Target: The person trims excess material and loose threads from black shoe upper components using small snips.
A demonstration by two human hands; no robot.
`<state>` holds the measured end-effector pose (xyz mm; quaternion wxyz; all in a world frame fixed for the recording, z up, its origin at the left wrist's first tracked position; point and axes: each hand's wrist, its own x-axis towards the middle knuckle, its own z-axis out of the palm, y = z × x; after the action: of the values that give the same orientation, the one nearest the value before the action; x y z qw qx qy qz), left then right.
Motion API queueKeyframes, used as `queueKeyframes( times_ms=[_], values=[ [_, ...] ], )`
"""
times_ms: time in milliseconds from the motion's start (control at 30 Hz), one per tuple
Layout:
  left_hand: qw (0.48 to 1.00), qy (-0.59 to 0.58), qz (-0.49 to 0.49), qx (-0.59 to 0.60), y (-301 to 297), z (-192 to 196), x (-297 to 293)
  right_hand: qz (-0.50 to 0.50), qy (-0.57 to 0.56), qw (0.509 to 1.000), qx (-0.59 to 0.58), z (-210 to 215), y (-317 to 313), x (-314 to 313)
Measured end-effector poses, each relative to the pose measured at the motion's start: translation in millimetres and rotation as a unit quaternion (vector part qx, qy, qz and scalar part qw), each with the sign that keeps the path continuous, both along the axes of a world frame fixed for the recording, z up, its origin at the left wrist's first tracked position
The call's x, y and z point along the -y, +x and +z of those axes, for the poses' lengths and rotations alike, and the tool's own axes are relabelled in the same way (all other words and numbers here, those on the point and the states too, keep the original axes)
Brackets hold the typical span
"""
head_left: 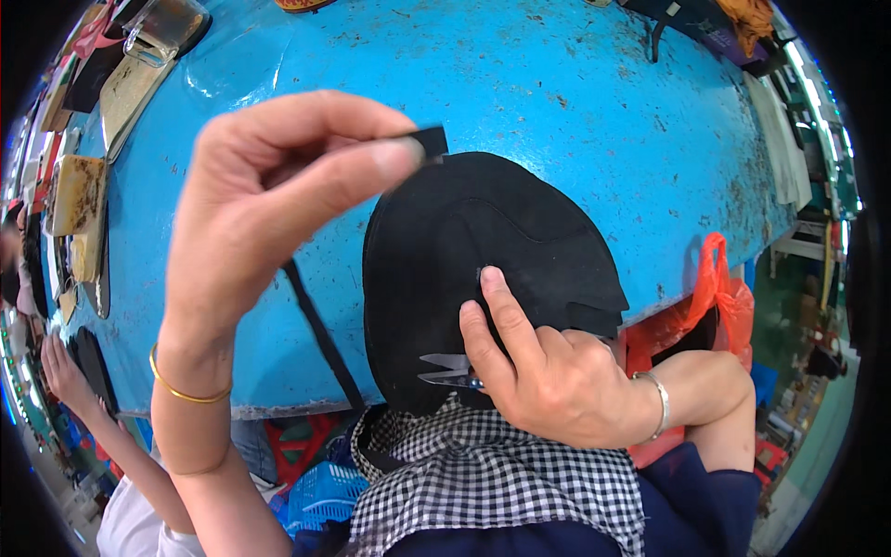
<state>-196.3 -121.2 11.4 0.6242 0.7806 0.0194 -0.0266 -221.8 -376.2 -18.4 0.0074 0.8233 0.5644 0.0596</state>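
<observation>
My left hand (pixel 269 204) is raised above the blue table (pixel 575 102), pinching the end of a narrow black strip (pixel 320 330) between thumb and forefinger; the strip hangs down to the table's front edge. My right hand (pixel 538 367) presses two fingers on a large black shoe-upper piece (pixel 483 251) lying at the near edge of the table. That same hand grips small metal thread snips (pixel 445 369), blades pointing left over the black piece.
Flat tan and black shoe pieces (pixel 79 200) line the table's left side. An orange plastic bag (pixel 719 297) hangs at the right edge. Another person's hand (pixel 60 371) reaches in at lower left. A blue plastic basket (pixel 320 492) sits below the table.
</observation>
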Motion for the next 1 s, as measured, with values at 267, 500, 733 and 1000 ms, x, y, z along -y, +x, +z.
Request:
queueKeyframes(
  times_ms=[267, 500, 733, 1000],
  values=[
    [0.996, -0.038, -0.08, -0.029, -8, 13, 2, -0.285, 0.333, 0.731, -0.524, 11, 85, 47],
    [0.948, 0.109, -0.289, -0.073, 4, -11, 40, -0.407, 0.34, 0.798, -0.286, -50, 140, 182],
    [0.921, 0.244, -0.305, 0.008, 7, -32, 55, -0.376, 0.396, 0.741, -0.391, -26, 95, 154],
    [0.901, 0.339, -0.259, 0.078, 6, -28, 50, 0.045, 0.068, 0.969, -0.234, -5, 71, 51]
  ],
)
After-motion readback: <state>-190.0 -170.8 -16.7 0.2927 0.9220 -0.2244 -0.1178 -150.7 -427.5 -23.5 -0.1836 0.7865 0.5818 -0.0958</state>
